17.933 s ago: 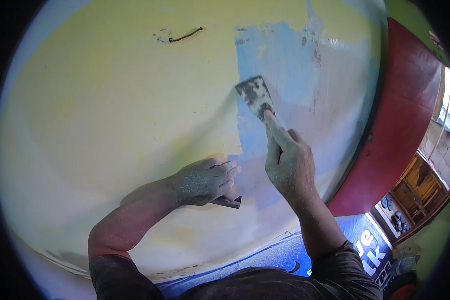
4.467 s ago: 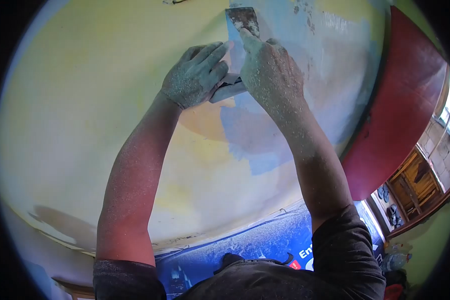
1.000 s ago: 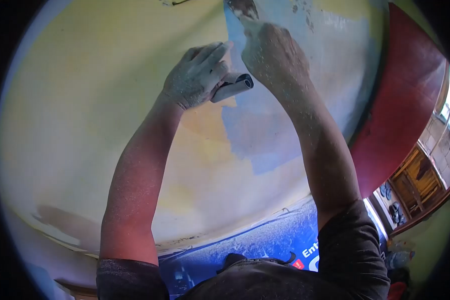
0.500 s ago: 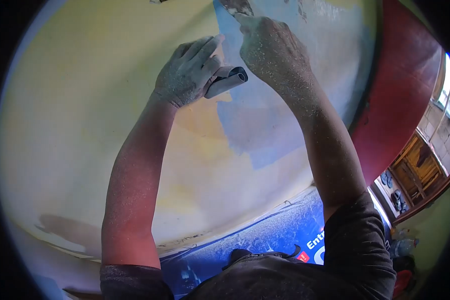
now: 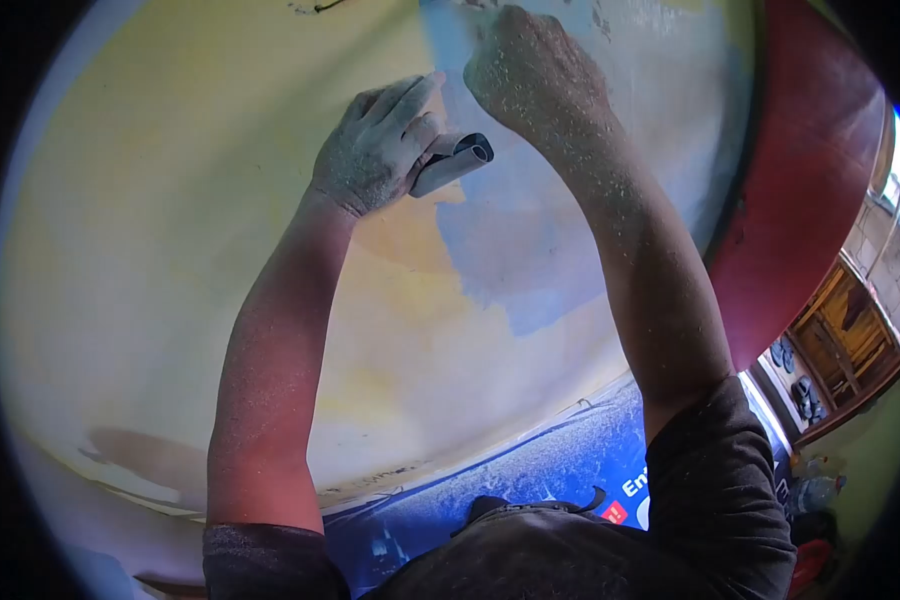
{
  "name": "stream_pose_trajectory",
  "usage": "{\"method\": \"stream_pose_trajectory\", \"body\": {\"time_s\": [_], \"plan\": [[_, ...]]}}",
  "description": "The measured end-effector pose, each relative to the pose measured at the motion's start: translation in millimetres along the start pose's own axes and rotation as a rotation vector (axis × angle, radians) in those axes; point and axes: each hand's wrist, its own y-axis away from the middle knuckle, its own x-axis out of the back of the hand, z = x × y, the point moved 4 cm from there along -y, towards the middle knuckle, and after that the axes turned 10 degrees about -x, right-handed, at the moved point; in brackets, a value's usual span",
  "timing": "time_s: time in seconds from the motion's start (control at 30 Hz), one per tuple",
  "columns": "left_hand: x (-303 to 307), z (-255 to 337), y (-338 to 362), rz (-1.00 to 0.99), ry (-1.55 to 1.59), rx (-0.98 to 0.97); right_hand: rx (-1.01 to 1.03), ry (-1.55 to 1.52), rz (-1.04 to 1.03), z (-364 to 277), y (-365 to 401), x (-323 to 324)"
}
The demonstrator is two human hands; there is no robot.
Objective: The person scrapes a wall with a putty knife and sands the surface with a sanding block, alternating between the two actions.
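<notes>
My left hand (image 5: 378,145), pale with dust, rests against a large curved panel (image 5: 220,250) painted in patches of cream, yellow and blue. Tucked under its thumb side is a rolled grey sheet (image 5: 454,168) that looks like sandpaper, one coiled end sticking out to the right. My right hand (image 5: 538,72), speckled with dust and flakes, is closed around a scraper (image 5: 478,14) near the top edge of the view. Only a blurred bit of the scraper shows over the blue patch (image 5: 510,250); its handle is hidden in my fist.
A dark red curved surface (image 5: 805,190) borders the panel on the right. Below lies a dusty blue printed sheet (image 5: 540,460) with white lettering. At the far right are a wooden door (image 5: 845,330), footwear (image 5: 806,398) and a plastic bottle (image 5: 818,492).
My right hand has moved up and slightly left with the scraper, whose blade now mostly lies beyond the top edge. My left hand keeps its place with the rolled sheet.
</notes>
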Motion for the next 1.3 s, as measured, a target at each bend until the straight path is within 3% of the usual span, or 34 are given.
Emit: {"method": "stream_pose_trajectory", "body": {"time_s": [0.13,0.33,0.9,1.03,1.3], "plan": [[1.0,-1.0,-2.8,-0.025,-0.022,0.007,-0.013,0.075,-0.098,0.8,3.7,2.4],[-1.6,0.6,1.5,-0.026,-0.002,-0.006,0.066,0.073,-0.073,-8.7,3.1,8.1],[0.5,1.5,0.9,-0.013,0.018,-0.005,-0.018,-0.046,-0.034,3.8,-2.1,4.0],[-1.9,3.8,2.6,0.003,0.013,-0.011,-0.110,-0.017,-0.105,5.2,0.0,3.2],[-2.7,1.3,2.8,0.003,-0.009,-0.010,-0.043,-0.046,-0.054,-0.3,-9.0,0.4]]}}
